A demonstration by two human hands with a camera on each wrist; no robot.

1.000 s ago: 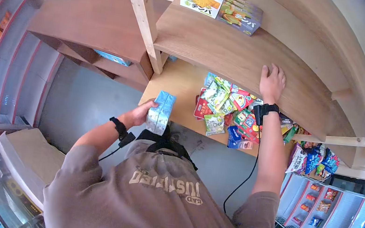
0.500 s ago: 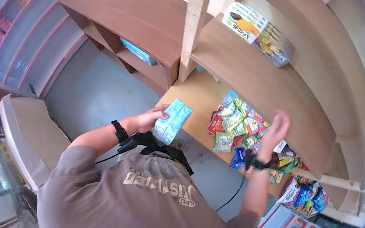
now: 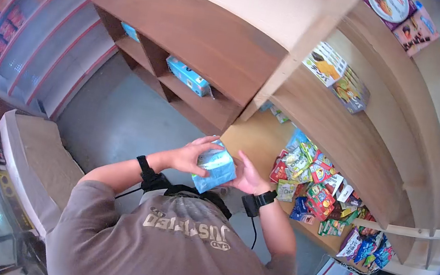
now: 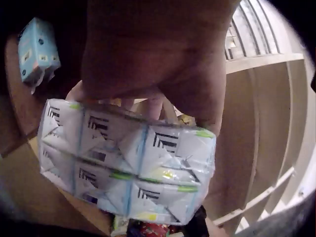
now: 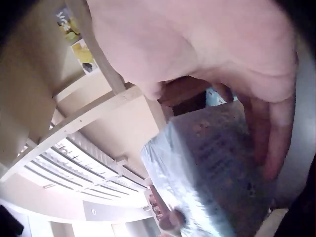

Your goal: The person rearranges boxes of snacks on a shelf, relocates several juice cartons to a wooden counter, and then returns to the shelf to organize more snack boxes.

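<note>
A light-blue plastic-wrapped pack (image 3: 217,166) is held in front of the shirt. My left hand (image 3: 192,155) grips it from its left side, thumb and fingers spread round it. In the left wrist view the pack (image 4: 123,160) shows rows of folded white ends beneath the left hand (image 4: 158,59). My right hand (image 3: 248,176) is at the pack's right side, thumb up and fingers partly behind it. Seen from the right wrist, the right hand's fingers lie along the pack (image 5: 217,163); whether they bear its weight I cannot tell.
A brown shelf unit (image 3: 191,25) holds a blue pack (image 3: 188,76) in one compartment. On the wooden shelf (image 3: 335,126) at right stand snack boxes (image 3: 324,64). Below it, a yellowish board (image 3: 248,136) bears heaped snack bags (image 3: 319,201). A covered bench (image 3: 37,158) stands at left.
My right hand has left the wooden shelf and come down to the pack. The left hand has shifted its hold and the pack has turned. The view has swung left, showing more of the brown unit.
</note>
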